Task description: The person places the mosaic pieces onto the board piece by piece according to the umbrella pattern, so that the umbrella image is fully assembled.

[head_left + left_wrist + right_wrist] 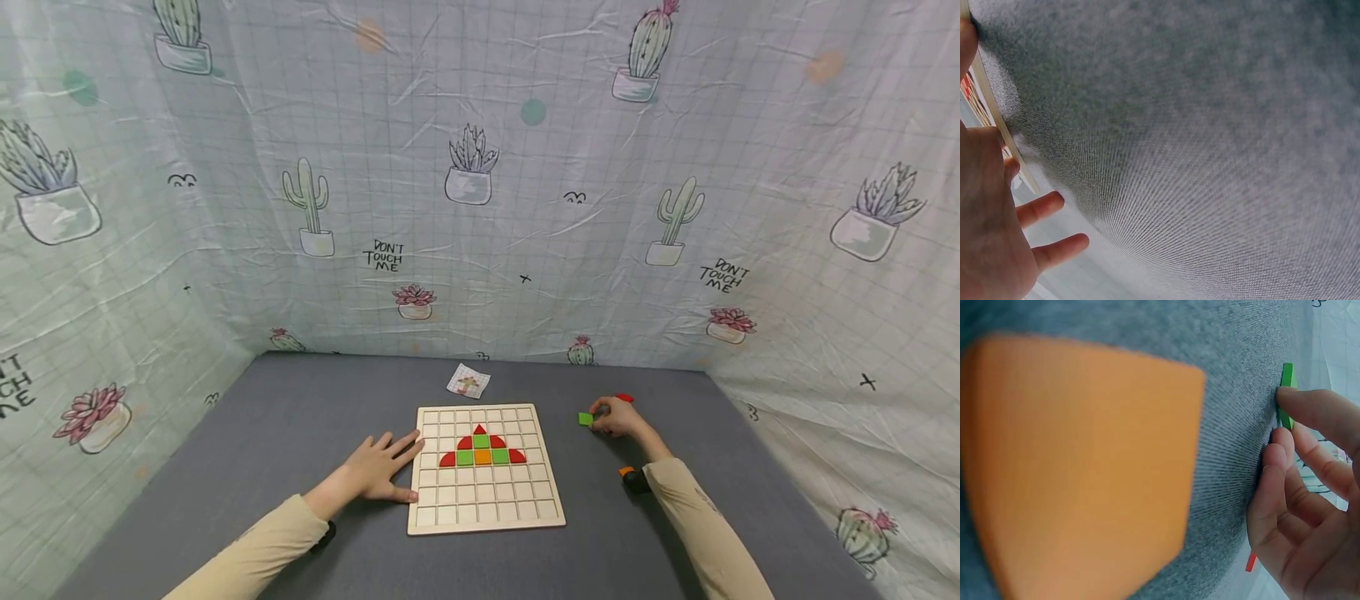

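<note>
A pale wooden grid board (487, 515) lies on the table, with red, green and orange pieces set in its middle cells. An orange square (482, 457) sits in the lower row of the pattern. My left hand (375, 468) has its fingers spread against the board's left edge; the left wrist view shows straight fingers (1063, 251) there. To the right of the board, my right hand (618, 417) pinches a green square tile (585, 419) between thumb and finger. In the right wrist view this green tile (1287, 374) stands edge-on at the fingertips, close to the table.
A small printed card (468, 382) lies behind the board. Just beyond the right hand is a red piece (624, 397). An orange piece (626, 472) lies beside the right wrist, large and close in the right wrist view. A patterned cloth (480, 225) hangs behind the grey table (322, 400).
</note>
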Motion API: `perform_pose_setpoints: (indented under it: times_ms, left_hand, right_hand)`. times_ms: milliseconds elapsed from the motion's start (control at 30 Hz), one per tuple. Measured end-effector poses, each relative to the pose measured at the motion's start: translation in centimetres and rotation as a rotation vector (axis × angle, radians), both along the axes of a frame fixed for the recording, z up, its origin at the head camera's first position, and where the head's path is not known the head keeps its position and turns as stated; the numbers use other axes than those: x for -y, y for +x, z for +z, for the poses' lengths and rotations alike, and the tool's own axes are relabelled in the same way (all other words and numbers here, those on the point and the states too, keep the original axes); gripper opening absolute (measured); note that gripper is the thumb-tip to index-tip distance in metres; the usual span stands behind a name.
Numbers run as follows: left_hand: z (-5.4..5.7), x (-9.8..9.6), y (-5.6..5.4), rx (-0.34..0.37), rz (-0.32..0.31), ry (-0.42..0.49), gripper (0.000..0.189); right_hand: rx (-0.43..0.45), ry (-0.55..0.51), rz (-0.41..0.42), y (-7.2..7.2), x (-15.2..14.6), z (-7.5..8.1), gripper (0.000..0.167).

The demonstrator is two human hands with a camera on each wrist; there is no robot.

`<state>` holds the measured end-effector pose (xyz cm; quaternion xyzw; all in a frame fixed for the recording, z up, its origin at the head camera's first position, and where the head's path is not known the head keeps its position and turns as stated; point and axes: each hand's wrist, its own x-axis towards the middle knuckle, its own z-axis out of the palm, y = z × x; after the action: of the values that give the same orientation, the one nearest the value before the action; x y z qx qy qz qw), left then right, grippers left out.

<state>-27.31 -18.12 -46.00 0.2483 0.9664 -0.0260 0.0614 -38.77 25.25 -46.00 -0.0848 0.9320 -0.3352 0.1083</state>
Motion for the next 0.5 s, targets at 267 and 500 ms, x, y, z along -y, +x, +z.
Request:
perform_pose_setpoints:
  times_ms: [267, 500]
  left_hand:
    - [-0.3, 0.2, -0.1, 0.002, -0.029, 0.008, 0.09]
    - [-0.2, 0.1, 0.0, 0.004, 0.001, 0.009, 0.087]
  right_hand:
    - [0.028, -0.045, 0.022, 0.5, -0.4, -0.2, 0.025]
    - [0.013, -0.065, 0.083, 1.3, 0.0, 0.0, 0.025]
